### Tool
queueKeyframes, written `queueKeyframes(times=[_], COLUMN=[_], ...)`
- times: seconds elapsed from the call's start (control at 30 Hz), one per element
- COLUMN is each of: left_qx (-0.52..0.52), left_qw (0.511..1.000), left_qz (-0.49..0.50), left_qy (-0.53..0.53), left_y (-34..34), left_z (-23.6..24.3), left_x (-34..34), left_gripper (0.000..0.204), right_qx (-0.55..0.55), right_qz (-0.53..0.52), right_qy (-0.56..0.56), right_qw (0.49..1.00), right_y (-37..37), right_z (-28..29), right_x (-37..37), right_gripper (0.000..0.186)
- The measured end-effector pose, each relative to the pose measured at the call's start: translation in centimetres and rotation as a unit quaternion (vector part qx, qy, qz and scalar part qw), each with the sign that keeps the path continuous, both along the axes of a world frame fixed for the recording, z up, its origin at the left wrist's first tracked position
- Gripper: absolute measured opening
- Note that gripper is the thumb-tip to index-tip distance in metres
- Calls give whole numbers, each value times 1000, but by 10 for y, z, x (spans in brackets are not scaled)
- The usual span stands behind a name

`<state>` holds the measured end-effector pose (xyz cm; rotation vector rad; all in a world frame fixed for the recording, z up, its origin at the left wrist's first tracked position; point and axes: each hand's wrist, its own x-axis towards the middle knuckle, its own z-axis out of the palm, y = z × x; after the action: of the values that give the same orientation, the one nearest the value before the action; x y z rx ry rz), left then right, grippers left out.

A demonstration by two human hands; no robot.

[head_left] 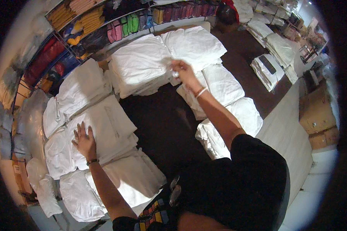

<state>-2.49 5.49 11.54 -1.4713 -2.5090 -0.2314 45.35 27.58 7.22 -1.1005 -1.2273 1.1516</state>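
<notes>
Left hand [84, 140]: spread flat, palm down on near-left stack of folded white garments [104, 129]. Right hand [183, 72]: outstretched well beyond that stack, pinching white fabric edge [174, 73] over far stacks [142, 63]; nearer those.

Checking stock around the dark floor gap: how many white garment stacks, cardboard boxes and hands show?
White garment stacks: about 9 near the gap
Cardboard boxes: 2
Hands: 2, left hand flat on a stack, right hand pinching white fabric
Total: about 13
</notes>
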Motion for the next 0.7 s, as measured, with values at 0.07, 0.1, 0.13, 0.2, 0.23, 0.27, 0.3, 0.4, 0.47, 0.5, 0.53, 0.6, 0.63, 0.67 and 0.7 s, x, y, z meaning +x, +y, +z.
queueKeyframes(times=[0.07, 0.1, 0.13, 0.2, 0.23, 0.27, 0.3, 0.4, 0.47, 0.5, 0.53, 0.6, 0.63, 0.67, 0.7], left_qx=[15, 15, 25, 34, 32, 36, 40, 40, 44, 51, 46, 53, 57, 63, 60], left_qw=[1000, 1000, 1000, 999, 999, 999, 999, 999, 999, 998, 999, 998, 998, 998, 998], left_qz=[0, -4, -1, -3, 1, 0, 8, 9, 7, -3, 7, 1, -2, -6, 8], left_qy=[0, -2, 2, 9, 7, 11, 22, 27, 22, 20, 18, 16, 12, 7, 0], left_y=[-1, -1, -1, -2, -2, -1, -1, 0, 0, 0, 0, -1, 0, 0, 1], left_z=[0, 0, -1, -3, -4, -5, -6, -8, -8, -8, -8, -8, -8, -9, -9], left_x=[-1, -1, 0, 2, 2, 2, 1, -1, -2, -3, -3, -2, -2, -2, -1], left_gripper=[50, 50, 50, 50, 50, 50, 50, 50, 49, 49, 48, 48, 47, 47, 46], right_qx=[125, 99, 20, -53, -161, -210, -250, -193, -99, -59, -27, 38, 10, 0, -16], right_qz=[-218, -301, -354, -417, -445, -403, -407, -455, -463, -457, -450, -430, -463, -498, -533], right_qy=[-154, -167, -220, -43, -41, -59, -100, 47, 142, 143, 146, 87, -31, -147, -207], right_qw=[955, 934, 909, 906, 880, 889, 873, 868, 869, 876, 880, 898, 886, 854, 820], right_y=[62, 85, 104, 131, 146, 152, 156, 155, 152, 150, 150, 150, 149, 150, 149], right_z=[-20, -30, -39, -55, -56, -56, -56, -48, -34, -25, -16, 2, 9, 15, 17], right_x=[45, 72, 99, 139, 156, 173, 182, 185, 177, 173, 170, 167, 168, 170, 171], right_gripper=[37, 43, 51, 57, 57, 78, 82, 76, 72, 73, 75, 84, 92, 99, 102])
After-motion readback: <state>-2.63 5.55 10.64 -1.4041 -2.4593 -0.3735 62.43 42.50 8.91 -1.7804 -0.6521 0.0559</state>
